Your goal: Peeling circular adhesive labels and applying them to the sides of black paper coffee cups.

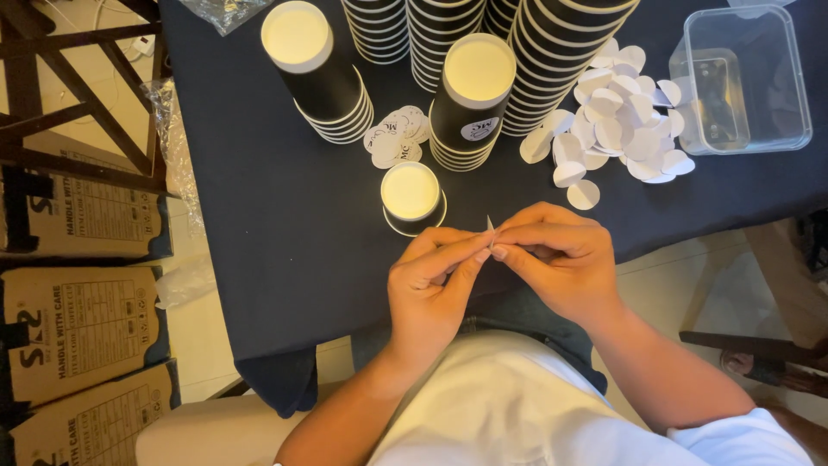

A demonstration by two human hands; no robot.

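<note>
Cups crowd dark tablecloth beside cartons.

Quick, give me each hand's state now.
Left hand: closed, pinching a small white sticker.
Right hand: closed, pinching the same sticker.

Two hands, left hand and right hand, are pinching a small white sticker together over the near edge of a dark-clothed table, just beside a single black paper cup.
</note>
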